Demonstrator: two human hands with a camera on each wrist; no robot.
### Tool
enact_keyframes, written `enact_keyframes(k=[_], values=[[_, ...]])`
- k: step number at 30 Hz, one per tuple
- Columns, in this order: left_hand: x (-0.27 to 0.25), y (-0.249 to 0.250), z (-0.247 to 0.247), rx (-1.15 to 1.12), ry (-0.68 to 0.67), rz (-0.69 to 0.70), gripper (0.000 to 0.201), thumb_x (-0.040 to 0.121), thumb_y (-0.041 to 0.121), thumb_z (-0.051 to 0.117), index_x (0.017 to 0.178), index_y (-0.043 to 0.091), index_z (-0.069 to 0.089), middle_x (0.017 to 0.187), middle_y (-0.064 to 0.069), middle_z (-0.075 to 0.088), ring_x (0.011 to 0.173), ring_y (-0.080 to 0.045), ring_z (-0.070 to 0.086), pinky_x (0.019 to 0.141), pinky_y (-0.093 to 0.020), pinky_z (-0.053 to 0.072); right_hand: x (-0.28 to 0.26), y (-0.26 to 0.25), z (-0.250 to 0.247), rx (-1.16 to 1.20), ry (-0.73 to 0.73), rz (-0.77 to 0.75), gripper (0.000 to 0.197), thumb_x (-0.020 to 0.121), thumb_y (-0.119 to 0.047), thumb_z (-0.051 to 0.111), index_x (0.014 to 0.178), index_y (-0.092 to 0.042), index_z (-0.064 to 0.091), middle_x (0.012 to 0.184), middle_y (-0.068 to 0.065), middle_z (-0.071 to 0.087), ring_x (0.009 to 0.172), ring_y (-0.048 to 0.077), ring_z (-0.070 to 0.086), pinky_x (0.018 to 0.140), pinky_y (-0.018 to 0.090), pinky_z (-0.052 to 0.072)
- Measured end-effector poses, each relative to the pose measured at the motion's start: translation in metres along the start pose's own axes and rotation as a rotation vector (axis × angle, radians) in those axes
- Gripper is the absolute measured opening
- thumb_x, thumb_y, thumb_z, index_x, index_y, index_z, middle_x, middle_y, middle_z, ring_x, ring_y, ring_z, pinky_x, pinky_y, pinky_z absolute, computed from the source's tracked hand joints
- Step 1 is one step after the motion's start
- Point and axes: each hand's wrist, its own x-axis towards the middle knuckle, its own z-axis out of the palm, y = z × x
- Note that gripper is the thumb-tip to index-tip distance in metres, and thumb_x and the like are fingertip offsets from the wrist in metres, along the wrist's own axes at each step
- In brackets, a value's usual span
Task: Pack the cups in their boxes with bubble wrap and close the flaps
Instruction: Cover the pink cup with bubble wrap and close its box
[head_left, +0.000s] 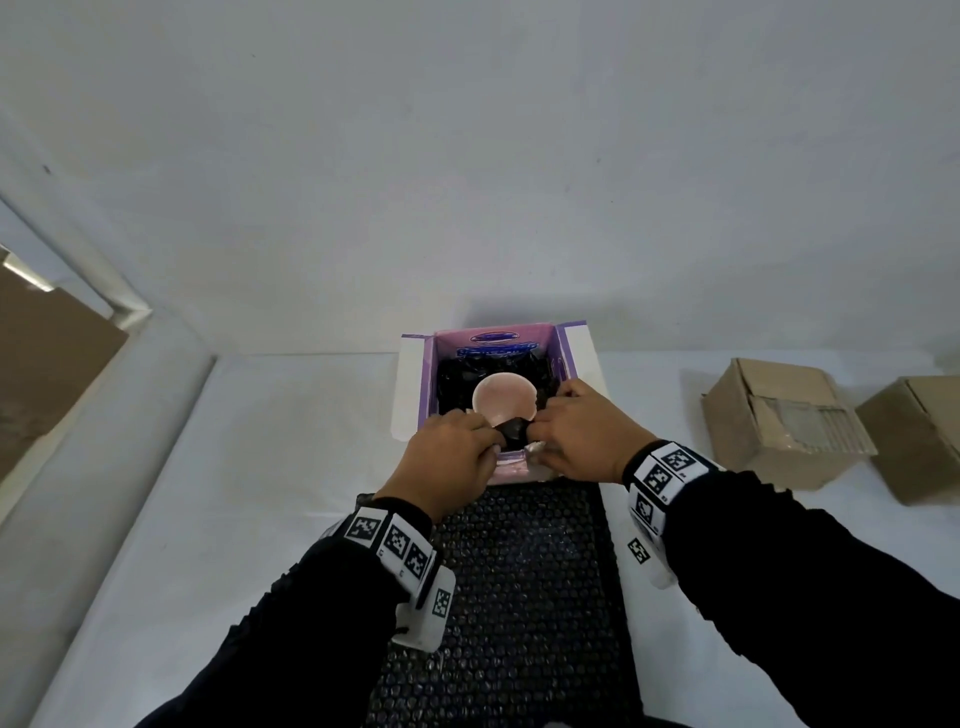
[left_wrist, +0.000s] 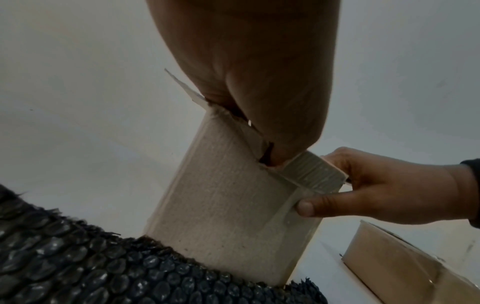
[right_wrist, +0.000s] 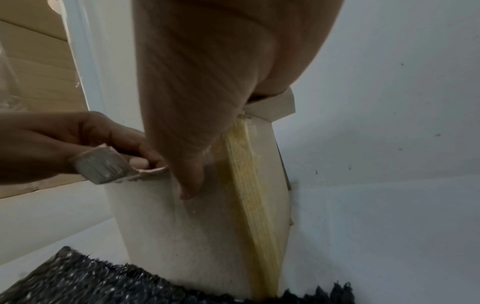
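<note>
A small box (head_left: 415, 384) with a purple inside stands open on the white table. A pale pink cup (head_left: 501, 395) sits in it, mouth up, bedded in black bubble wrap (head_left: 457, 374). Both hands meet at the box's near rim. My left hand (head_left: 485, 441) curls its fingers round the near flap (right_wrist: 103, 166), which is folded outward. My right hand (head_left: 543, 441) grips the near wall (left_wrist: 221, 205), thumb outside and fingers over the rim. A fold of black wrap (head_left: 511, 428) shows between the hands. The cup's near side is hidden by them.
A long sheet of black bubble wrap (head_left: 519, 597) lies on the table under my forearms, its far end under the box. Two brown cardboard boxes (head_left: 779, 421) (head_left: 919, 441) stand at the right. A white wall rises just behind the open box.
</note>
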Motion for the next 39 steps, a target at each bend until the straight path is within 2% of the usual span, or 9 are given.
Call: enact_keyframes(k=[3, 7, 12, 16, 19, 25, 29, 34, 39], values=[[-0.002, -0.003, 0.003, 0.104, -0.041, 0.011, 0.048, 0.09, 0.047, 0.03, 0.097, 0.028, 0.074, 0.092, 0.011, 0.071, 0.088, -0.018, 0.055, 0.073, -0.035, 0.039, -0.001, -0.003, 0.001, 0.007, 0.036, 0.009, 0.025, 0.085, -0.041, 0.045, 0.082, -0.023, 0.062, 0.078, -0.007, 0.069, 0.077, 0.019, 0.06, 0.086, 0.036, 0.037], [-0.002, -0.004, 0.002, 0.15, -0.154, 0.036, 0.051, 0.096, 0.046, 0.024, 0.111, 0.028, 0.069, 0.104, 0.005, 0.066, 0.087, -0.02, 0.061, 0.077, -0.034, 0.04, -0.001, -0.002, 0.001, 0.039, 0.112, 0.021, 0.033, 0.077, -0.04, 0.061, 0.102, -0.021, 0.054, 0.087, -0.002, 0.063, 0.073, 0.021, 0.061, 0.079, 0.037, 0.045], [-0.003, -0.001, -0.002, 0.244, -0.2, 0.046, 0.044, 0.101, 0.043, 0.027, 0.113, 0.023, 0.064, 0.107, 0.002, 0.065, 0.093, -0.022, 0.061, 0.084, -0.036, 0.036, 0.004, -0.008, 0.001, -0.03, 0.028, 0.057, 0.027, 0.075, -0.042, 0.053, 0.088, -0.019, 0.058, 0.077, -0.001, 0.067, 0.073, 0.024, 0.062, 0.084, 0.038, 0.041], [0.001, 0.004, -0.003, 0.306, -0.229, 0.013, 0.042, 0.102, 0.045, 0.026, 0.113, 0.019, 0.057, 0.102, -0.003, 0.069, 0.095, -0.026, 0.06, 0.089, -0.038, 0.034, 0.005, 0.0, -0.009, -0.086, 0.157, 0.089, 0.052, 0.067, -0.061, 0.054, 0.095, -0.017, 0.057, 0.093, 0.003, 0.059, 0.09, 0.028, 0.053, 0.082, 0.042, 0.04], [0.0, 0.003, -0.001, 0.3, -0.224, 0.017, 0.043, 0.1, 0.049, 0.025, 0.126, 0.023, 0.047, 0.101, -0.003, 0.07, 0.095, -0.028, 0.06, 0.086, -0.038, 0.033, 0.001, 0.008, -0.013, -0.119, 0.131, 0.144, 0.062, 0.067, -0.074, 0.051, 0.085, -0.016, 0.063, 0.082, 0.0, 0.062, 0.091, 0.025, 0.053, 0.09, 0.045, 0.038], [0.003, 0.004, 0.003, 0.277, -0.232, -0.015, 0.06, 0.098, 0.058, 0.014, 0.123, 0.03, 0.06, 0.121, 0.0, 0.06, 0.109, -0.024, 0.05, 0.088, -0.038, 0.032, 0.001, 0.004, -0.005, -0.155, 0.029, 0.158, 0.065, 0.072, -0.069, 0.033, 0.083, -0.018, 0.072, 0.071, -0.004, 0.067, 0.1, 0.025, 0.054, 0.106, 0.053, 0.019], [0.002, 0.004, 0.004, 0.286, -0.195, 0.02, 0.077, 0.089, 0.056, -0.003, 0.117, 0.029, 0.063, 0.118, 0.005, 0.063, 0.106, -0.022, 0.052, 0.088, -0.038, 0.03, 0.002, 0.001, 0.0, -0.21, 0.001, 0.149, 0.055, 0.073, -0.064, 0.053, 0.098, -0.016, 0.065, 0.082, 0.001, 0.07, 0.1, 0.027, 0.056, 0.105, 0.053, 0.016], [0.004, 0.001, 0.0, 0.192, -0.259, 0.012, 0.044, 0.102, 0.046, 0.023, 0.131, 0.027, 0.051, 0.119, 0.001, 0.066, 0.106, -0.022, 0.06, 0.099, -0.04, 0.03, -0.003, 0.006, -0.01, -0.113, -0.058, 0.082, 0.05, 0.073, -0.051, 0.062, 0.111, -0.018, 0.057, 0.102, 0.004, 0.065, 0.106, 0.026, 0.055, 0.103, 0.047, 0.029], [-0.011, 0.002, -0.009, 0.229, -0.166, 0.008, 0.038, 0.099, 0.04, 0.035, 0.13, 0.025, 0.053, 0.116, 0.001, 0.067, 0.107, -0.02, 0.06, 0.107, -0.037, 0.029, -0.03, -0.006, -0.015, 0.072, 0.239, 0.142, 0.027, 0.074, -0.035, 0.063, 0.099, -0.023, 0.06, 0.108, -0.003, 0.06, 0.101, 0.021, 0.053, 0.087, 0.037, 0.038]])
